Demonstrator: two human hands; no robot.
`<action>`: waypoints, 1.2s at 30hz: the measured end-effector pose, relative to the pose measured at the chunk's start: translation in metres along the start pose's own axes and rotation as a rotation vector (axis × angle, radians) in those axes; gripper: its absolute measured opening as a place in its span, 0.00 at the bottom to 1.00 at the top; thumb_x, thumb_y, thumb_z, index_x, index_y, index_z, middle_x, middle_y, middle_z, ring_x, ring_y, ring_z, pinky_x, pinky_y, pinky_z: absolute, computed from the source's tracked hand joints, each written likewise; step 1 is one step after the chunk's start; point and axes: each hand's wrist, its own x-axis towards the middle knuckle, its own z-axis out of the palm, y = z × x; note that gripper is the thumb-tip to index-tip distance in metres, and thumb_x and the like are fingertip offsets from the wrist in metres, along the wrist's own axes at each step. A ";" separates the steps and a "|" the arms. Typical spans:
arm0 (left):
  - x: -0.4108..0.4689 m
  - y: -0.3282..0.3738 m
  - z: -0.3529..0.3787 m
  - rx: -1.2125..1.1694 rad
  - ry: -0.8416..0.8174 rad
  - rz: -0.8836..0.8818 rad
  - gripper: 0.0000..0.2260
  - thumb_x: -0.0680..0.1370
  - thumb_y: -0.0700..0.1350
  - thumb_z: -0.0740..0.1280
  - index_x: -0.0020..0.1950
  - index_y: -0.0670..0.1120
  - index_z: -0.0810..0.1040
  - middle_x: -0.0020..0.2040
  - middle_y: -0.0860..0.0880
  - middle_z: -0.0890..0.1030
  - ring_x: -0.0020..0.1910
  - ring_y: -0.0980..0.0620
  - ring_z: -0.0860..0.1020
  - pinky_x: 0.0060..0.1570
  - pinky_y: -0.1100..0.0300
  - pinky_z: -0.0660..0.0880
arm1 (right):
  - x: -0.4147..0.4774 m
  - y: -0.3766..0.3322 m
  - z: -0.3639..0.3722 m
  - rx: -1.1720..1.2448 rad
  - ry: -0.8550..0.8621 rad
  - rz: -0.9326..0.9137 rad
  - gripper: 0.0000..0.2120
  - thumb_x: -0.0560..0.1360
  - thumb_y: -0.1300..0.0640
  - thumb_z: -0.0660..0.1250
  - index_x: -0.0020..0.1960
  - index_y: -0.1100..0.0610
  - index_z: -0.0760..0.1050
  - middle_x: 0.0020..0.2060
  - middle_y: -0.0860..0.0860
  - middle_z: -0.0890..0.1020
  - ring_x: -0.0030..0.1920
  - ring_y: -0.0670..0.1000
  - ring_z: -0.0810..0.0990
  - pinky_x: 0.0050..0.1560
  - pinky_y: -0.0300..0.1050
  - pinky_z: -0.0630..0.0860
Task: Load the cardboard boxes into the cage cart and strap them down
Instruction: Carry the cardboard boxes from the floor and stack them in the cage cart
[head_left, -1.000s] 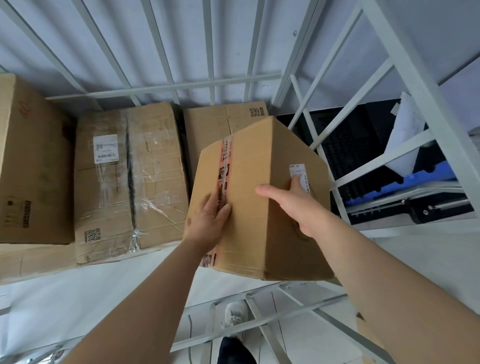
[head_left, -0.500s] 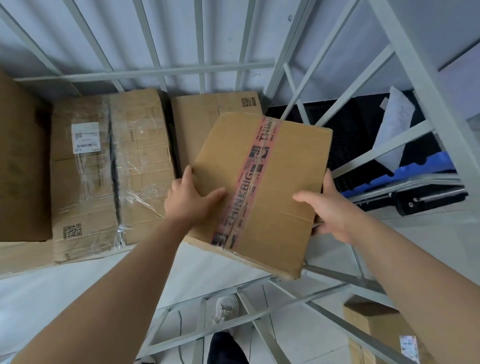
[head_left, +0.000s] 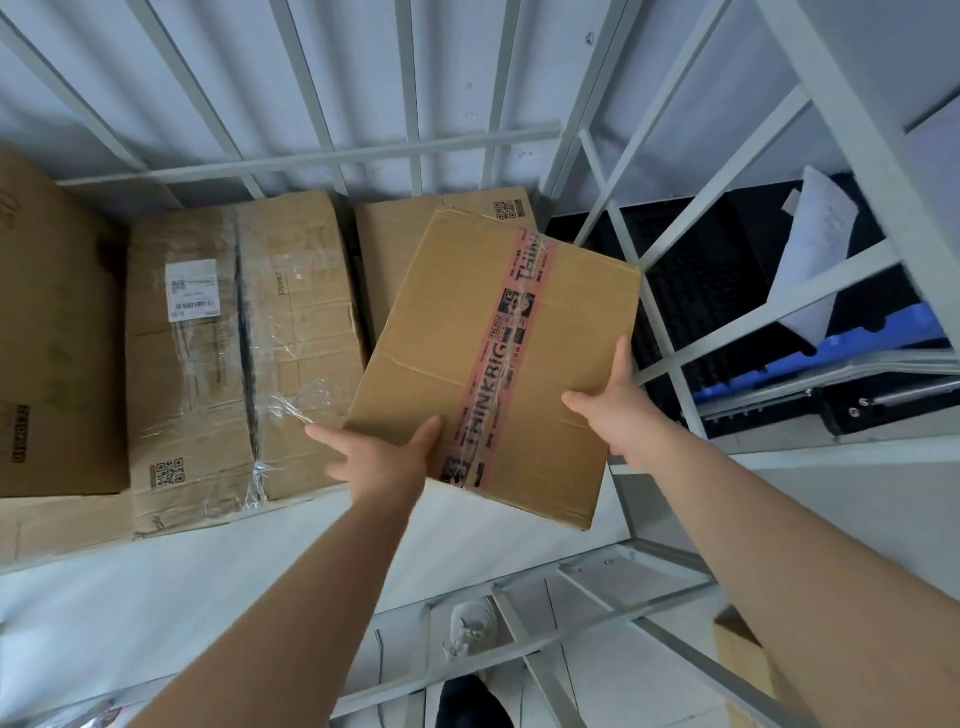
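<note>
Two hands (head_left: 384, 457) (head_left: 615, 410) grip one taped box (head_left: 493, 364) beside three loaded boxes (head_left: 239, 343).

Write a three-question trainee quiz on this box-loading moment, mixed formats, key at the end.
1. True or false: the taped box is gripped by both the left hand and the right hand.
2. What colour is the tape on that box? A red-pink, B blue, C green.
3. Fill in: the box with the white label is covered in clear plastic ____.

Key: 1 true; 2 A; 3 wrap.
</note>
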 end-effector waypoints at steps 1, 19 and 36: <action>-0.005 -0.005 0.005 -0.124 -0.012 -0.025 0.60 0.66 0.55 0.78 0.74 0.53 0.28 0.73 0.39 0.61 0.66 0.38 0.69 0.62 0.49 0.67 | 0.004 -0.002 -0.002 -0.064 -0.001 -0.006 0.50 0.74 0.49 0.70 0.73 0.36 0.31 0.77 0.51 0.49 0.68 0.58 0.68 0.59 0.58 0.72; -0.015 -0.017 0.019 -0.452 -0.056 -0.164 0.29 0.73 0.57 0.71 0.65 0.52 0.58 0.57 0.45 0.75 0.48 0.41 0.81 0.32 0.48 0.81 | 0.072 -0.081 -0.052 -0.831 0.089 -0.335 0.63 0.44 0.17 0.64 0.74 0.36 0.47 0.71 0.62 0.60 0.71 0.65 0.60 0.68 0.61 0.59; -0.015 -0.011 -0.022 0.324 -0.095 0.154 0.28 0.73 0.61 0.67 0.66 0.45 0.67 0.54 0.45 0.79 0.48 0.44 0.78 0.52 0.47 0.77 | -0.036 0.043 -0.060 -0.920 0.046 -0.175 0.39 0.54 0.16 0.56 0.37 0.53 0.74 0.32 0.47 0.79 0.32 0.48 0.77 0.31 0.41 0.69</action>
